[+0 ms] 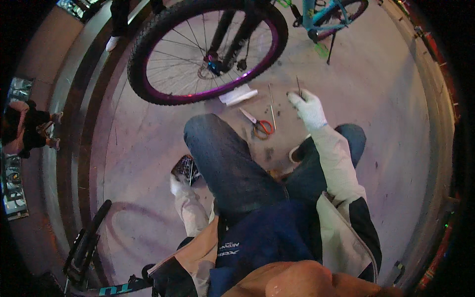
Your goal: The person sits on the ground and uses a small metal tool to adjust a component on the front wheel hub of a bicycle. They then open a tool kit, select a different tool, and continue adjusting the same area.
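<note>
My right hand (309, 110), in a white glove, is raised beyond my right knee. Its fingertips pinch a thin dark rod (298, 83) that points away from me. My left hand (175, 185), also gloved, is low beside my left knee. It is at the edge of a dark bundle (186, 171) with thin shiny rods across it; its fingers are too dim to make out. Between my knees and the bicycle, scissors (262, 129) with orange handles lie partly open. A long thin metal rod (272, 110) lies next to them, with several small dark bits nearby.
A bicycle wheel (143, 89) with a purple rim stands ahead, a white roll (238, 95) by its tyre. Farther right is a turquoise bicycle frame (308, 17). Steps (81, 114) run along the left, with people beyond. Another bicycle (81, 257) is at lower left.
</note>
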Available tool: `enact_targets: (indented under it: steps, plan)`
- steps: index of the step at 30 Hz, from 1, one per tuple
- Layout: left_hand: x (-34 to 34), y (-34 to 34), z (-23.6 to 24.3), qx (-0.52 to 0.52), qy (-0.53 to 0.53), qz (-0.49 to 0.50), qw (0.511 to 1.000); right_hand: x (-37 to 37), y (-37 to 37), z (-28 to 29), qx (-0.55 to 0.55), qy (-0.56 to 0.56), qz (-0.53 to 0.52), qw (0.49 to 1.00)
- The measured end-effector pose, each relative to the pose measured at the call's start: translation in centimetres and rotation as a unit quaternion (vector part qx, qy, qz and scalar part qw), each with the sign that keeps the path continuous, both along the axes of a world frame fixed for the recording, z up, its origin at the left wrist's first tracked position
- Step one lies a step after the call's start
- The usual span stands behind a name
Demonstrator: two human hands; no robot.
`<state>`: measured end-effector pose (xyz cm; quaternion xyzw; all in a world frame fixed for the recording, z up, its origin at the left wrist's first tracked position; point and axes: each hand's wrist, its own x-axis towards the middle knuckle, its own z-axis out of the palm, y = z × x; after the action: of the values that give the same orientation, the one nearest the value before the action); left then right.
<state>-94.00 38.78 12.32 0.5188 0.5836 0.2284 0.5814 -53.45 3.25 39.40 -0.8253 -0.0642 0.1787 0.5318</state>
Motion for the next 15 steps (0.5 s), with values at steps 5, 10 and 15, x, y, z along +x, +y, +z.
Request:
enact_targets:
  steps: [5, 10, 15]
  plan:
    - [10.4, -1.7, 22.0, 0.12, -0.29, 0.012, 0.95, -2.2, 0.4, 5.3, 0.102, -0.056, 0.071, 0.991]
    - [22.8, -13.1, 34.9, 0.109, -0.33, -0.313, 0.884, -2.5, 2.1, 9.3, 0.149, -0.04, 0.167, 0.974]
    - [31.2, -17.7, 35.7, 0.12, -0.369, -0.388, 0.836, -0.2, 2.4, 9.2, 0.314, 0.08, 0.171, 0.93]
